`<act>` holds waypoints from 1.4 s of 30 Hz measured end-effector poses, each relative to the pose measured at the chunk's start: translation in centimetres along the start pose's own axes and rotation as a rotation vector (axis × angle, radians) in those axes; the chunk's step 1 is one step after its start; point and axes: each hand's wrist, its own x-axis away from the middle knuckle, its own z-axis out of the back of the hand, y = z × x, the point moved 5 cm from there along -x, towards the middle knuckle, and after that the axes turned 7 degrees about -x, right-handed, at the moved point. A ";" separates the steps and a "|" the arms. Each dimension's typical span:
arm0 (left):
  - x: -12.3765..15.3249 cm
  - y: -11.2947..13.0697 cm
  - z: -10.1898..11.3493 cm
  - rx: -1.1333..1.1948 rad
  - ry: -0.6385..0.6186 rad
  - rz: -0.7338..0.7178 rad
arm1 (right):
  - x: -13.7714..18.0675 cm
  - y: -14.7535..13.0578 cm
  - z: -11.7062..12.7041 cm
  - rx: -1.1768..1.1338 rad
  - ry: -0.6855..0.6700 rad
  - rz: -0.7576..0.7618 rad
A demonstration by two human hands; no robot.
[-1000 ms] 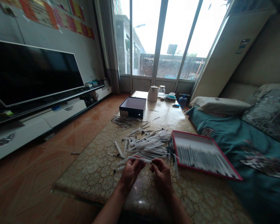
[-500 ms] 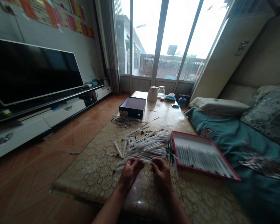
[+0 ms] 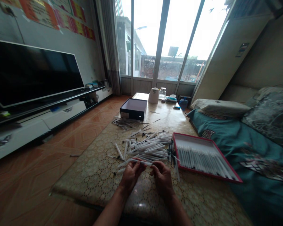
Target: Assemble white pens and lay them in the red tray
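My left hand (image 3: 131,175) and my right hand (image 3: 162,176) meet just above the near part of the table (image 3: 96,175). Both pinch the same white pen barrel (image 3: 141,162), the left hand at its middle and the right hand at its right end. Just beyond my fingers lies a heap of loose white pens (image 3: 147,147). To the right of the heap sits a red-rimmed tray (image 3: 223,172) with a row of white pens laid side by side in it.
A dark open box (image 3: 134,108) and a bundle of thin refills (image 3: 124,122) lie farther up the table. A white kettle (image 3: 153,95) and jar stand at the far end. A teal-covered sofa (image 3: 254,163) borders the right, a TV stand the left.
The hands stay together on the pen with only slight finger shifts. The camera has tilted a little.
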 end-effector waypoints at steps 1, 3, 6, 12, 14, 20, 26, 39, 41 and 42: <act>0.1 0.1 -0.1 -0.003 0.003 0.001 | 0.0 0.0 0.0 0.028 -0.008 0.009; 0.1 0.2 -0.2 -0.005 0.010 0.008 | 0.1 -0.1 0.0 0.103 -0.027 0.034; 0.1 0.3 -0.2 0.008 0.014 0.006 | 0.2 -0.2 -0.1 0.193 -0.040 0.064; 0.0 0.0 0.1 -0.003 0.038 0.013 | 0.3 -0.4 -0.7 0.198 -0.092 0.077; 0.0 0.0 0.1 -0.013 0.036 0.014 | 0.3 -0.4 -0.7 0.234 -0.087 0.097; -0.2 -0.2 0.3 -0.010 0.005 0.003 | 0.3 0.0 -0.4 0.321 -0.056 0.133; -0.2 -0.2 0.3 -0.005 0.012 -0.001 | 0.3 -0.2 -0.6 0.358 -0.085 0.136; -0.2 -0.1 0.2 -0.013 -0.009 -0.018 | 0.2 0.2 -0.5 0.329 -0.071 0.091; -0.2 -0.2 0.3 -0.001 -0.006 -0.018 | 0.2 0.1 -0.5 0.326 -0.073 0.094; -0.2 -0.2 0.4 0.005 -0.002 -0.018 | 0.2 0.0 -0.5 0.327 -0.072 0.104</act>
